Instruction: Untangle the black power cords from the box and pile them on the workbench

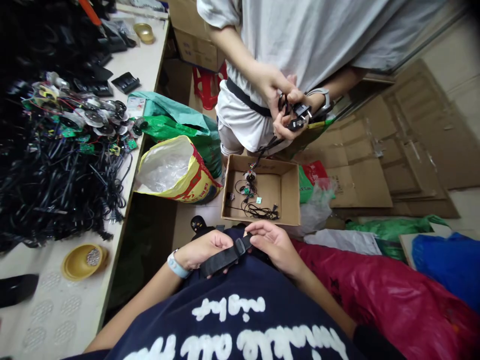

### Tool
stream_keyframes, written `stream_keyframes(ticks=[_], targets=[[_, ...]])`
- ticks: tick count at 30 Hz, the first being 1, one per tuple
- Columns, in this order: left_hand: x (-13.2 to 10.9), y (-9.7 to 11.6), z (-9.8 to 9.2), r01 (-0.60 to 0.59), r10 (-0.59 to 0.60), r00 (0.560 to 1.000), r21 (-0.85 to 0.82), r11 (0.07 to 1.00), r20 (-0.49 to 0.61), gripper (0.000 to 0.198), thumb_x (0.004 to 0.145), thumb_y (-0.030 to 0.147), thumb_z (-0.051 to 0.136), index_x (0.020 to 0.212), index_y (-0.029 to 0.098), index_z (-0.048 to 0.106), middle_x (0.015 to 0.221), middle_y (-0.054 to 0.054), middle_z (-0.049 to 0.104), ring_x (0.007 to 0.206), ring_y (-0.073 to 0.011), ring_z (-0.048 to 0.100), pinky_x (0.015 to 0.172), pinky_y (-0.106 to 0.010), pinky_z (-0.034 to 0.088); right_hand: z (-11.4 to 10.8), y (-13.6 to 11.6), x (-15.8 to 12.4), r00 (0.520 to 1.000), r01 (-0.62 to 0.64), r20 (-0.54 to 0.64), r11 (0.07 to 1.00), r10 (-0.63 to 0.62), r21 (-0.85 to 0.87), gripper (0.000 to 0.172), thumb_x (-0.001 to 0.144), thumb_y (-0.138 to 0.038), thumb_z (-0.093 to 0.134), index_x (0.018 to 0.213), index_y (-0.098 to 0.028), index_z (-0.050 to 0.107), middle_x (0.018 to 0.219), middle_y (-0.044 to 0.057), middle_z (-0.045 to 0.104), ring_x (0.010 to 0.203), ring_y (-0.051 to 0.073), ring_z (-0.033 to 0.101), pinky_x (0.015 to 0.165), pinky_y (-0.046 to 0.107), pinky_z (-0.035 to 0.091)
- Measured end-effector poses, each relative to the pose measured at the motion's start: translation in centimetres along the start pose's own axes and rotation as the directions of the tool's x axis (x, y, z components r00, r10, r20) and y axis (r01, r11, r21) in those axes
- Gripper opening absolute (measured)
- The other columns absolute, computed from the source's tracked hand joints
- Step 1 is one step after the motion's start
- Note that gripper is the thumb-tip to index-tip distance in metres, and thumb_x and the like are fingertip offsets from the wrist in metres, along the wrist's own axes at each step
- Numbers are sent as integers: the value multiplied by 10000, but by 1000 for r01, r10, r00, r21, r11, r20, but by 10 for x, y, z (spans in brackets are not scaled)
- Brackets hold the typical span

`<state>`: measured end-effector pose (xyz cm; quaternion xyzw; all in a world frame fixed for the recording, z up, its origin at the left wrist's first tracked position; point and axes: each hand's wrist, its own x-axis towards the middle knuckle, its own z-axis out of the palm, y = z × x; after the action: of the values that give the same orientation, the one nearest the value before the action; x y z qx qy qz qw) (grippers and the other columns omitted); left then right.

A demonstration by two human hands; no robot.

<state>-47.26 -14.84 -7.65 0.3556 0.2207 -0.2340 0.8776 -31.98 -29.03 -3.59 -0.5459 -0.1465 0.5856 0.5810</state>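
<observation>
Left hand [202,251] and right hand [272,245] – both grips closed on a black webbing strap [221,260], held over the person's lap; just beyond, a cardboard box [290,195] holds wires [258,211] and small circuit boards [246,190]; opposite, a co-worker's hands [288,102] clasp a black plug cord [300,116].

left hand [204,250], right hand [270,246], both curled

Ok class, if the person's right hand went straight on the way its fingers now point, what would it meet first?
The right hand would most likely meet the black strap it is pinching; the left hand lies just beyond, though depth is hard to judge from this view.
</observation>
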Motion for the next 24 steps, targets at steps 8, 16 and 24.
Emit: stream_keyframes(ticks=[8,16,24], targets=[[1,-1,7,-96,93,994,-48,994,-53,381,616,451,837,691,97,715,534,-34,641,421,-101,551,409,-168,372,6,6,-5,994,74,-88,997,-71,37,337,694,-347,819,939,-188,652,856,27,685,784,113,638,715,225,542],[6,5,7,-181,192,979,-157,971,60,318,659,395,811,769,124,686,591,-46,682,345,-63,464,325,-152,270,3,7,-1,993,83,-88,990,-74,110,368,710,-330,810,980,-180,610,846,32,688,703,108,625,598,206,530],[6,5,12,-207,198,976,-102,973,-85,327,723,406,757,693,112,616,481,5,591,286,-24,309,287,-157,158,7,7,-2,995,45,-90,998,-40,55,368,701,-385,804,943,-175,622,835,24,652,699,106,608,601,213,512]])
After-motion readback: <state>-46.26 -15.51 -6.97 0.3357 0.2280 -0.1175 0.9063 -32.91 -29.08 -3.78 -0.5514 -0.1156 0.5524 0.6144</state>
